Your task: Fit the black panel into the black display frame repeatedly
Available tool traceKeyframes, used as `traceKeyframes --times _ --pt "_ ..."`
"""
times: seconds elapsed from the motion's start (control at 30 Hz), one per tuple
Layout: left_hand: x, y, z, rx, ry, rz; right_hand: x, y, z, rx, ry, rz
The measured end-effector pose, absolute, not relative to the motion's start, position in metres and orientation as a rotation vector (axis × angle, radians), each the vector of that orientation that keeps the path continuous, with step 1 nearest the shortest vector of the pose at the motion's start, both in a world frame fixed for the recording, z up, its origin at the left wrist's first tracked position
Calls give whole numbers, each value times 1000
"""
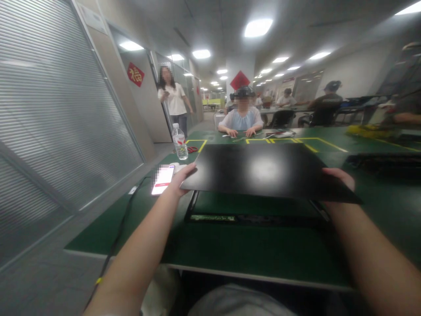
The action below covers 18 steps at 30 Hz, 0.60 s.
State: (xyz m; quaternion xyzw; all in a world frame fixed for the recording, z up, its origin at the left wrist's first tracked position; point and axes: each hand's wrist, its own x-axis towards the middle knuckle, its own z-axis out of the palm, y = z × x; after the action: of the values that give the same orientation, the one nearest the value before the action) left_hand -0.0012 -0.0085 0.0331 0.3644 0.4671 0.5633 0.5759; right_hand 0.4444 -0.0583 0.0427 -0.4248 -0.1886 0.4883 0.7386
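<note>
I hold a large flat black panel (263,169) level above the green table (250,254). My left hand (179,182) grips its left edge, thumb on top. My right hand (338,177) grips its right edge, fingers mostly hidden under the panel. Below the panel lies a black frame (256,217) with a green circuit strip along its near side.
A phone (162,179) with a lit screen lies left of my left hand, a cable runs off the table edge. A water bottle (180,141) stands further back. A person sits across the table; another stands by the left wall. Black items (384,163) lie at right.
</note>
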Motion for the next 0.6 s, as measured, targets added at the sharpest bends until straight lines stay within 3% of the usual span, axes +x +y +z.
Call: traceKeyframes --times 0.33,0.6 --pt "-13 -22 45 896 1082 1529 445 -50 27 -1375 -673 1432" --pt "-3 -21 37 956 1092 1466 458 -36 12 -1526 -719 1298"
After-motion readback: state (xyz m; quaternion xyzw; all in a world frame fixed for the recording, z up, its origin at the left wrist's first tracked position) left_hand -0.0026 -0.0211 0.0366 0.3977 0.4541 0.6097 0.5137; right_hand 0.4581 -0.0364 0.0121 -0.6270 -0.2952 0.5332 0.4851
